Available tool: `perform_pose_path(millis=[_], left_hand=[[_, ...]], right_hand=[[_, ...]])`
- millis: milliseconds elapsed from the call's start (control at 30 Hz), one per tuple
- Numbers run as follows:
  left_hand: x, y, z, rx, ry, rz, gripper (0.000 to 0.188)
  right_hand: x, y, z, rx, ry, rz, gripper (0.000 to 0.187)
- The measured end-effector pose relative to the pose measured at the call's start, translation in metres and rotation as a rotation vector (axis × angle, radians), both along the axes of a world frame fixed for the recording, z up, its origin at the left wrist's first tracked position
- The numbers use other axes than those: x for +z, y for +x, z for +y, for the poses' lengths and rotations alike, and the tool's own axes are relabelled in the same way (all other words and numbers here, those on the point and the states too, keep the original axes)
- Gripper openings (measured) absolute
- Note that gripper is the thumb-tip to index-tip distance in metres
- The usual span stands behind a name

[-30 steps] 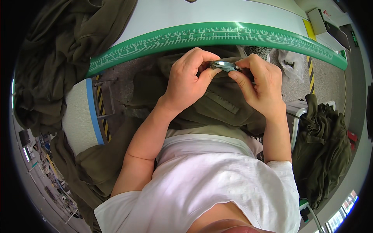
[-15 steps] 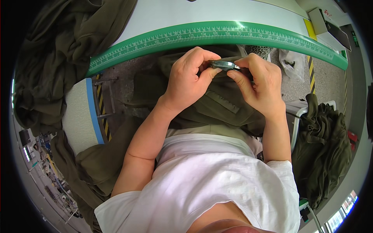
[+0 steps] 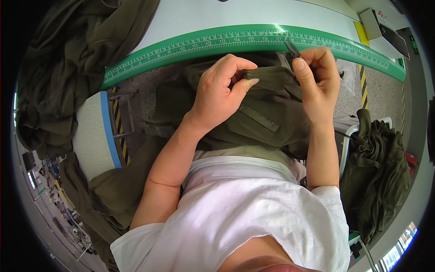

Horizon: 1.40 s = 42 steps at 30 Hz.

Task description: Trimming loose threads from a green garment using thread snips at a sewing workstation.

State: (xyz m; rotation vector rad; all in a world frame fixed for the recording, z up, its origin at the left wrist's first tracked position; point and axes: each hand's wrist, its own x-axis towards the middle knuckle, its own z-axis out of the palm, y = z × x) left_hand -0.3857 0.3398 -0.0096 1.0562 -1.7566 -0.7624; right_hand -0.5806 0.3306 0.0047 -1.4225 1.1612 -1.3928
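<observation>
A dark olive garment (image 3: pixel 253 106) lies across my lap, a seamed strip showing on it. My left hand (image 3: pixel 222 86) pinches the garment's edge between thumb and fingers, holding it up below the table. To the right of that edge, my right hand (image 3: pixel 319 81) is closed around small thread snips (image 3: pixel 293 49). Their dark pointed end juts up and left over the green table edge, apart from the cloth. Most of the snips is hidden in my fingers.
A white table (image 3: pixel 217 18) with a green ruler-marked edge (image 3: pixel 213 41) stands ahead. Olive cloth (image 3: pixel 90 41) is heaped on the left; more garments (image 3: pixel 376 167) hang at right. A white board with blue edging (image 3: pixel 95 136) and a plastic bag (image 3: pixel 346 75) are nearby.
My right hand has moved up and right with the snips, away from the garment's edge. The left hand keeps its pinch in the same place.
</observation>
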Motion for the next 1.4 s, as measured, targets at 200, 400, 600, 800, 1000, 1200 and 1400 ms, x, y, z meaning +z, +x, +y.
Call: perform_pose_path(millis=[200,400,600,800,1000,1200,1400], left_hand=[[0.0,-0.007,0.001,0.028,-0.034,0.104,0.023],[-0.009,-0.009,0.005,0.046,0.069,0.387,0.019],[-0.007,-0.001,0.003,-0.013,0.293,0.341,0.014],[-0.007,-0.002,0.003,-0.03,0.436,0.463,0.013],[-0.001,-0.004,0.002,0.011,0.455,0.426,0.013],[-0.002,-0.002,0.001,0.015,0.421,0.273,0.016],[-0.002,-0.003,0.0,-0.026,0.426,0.313,0.013]], right_hand=[[0.007,0.007,-0.002,0.074,0.051,0.155,0.017],[0.006,0.008,-0.007,0.274,0.249,0.165,0.016],[0.005,0.012,-0.006,0.277,0.263,0.182,0.016],[-0.004,0.015,-0.008,0.305,0.323,0.082,0.016],[-0.001,0.016,-0.008,0.312,0.348,0.043,0.016],[-0.004,0.016,-0.009,0.329,0.364,0.055,0.016],[-0.008,0.022,-0.007,0.328,0.45,-0.248,0.015]])
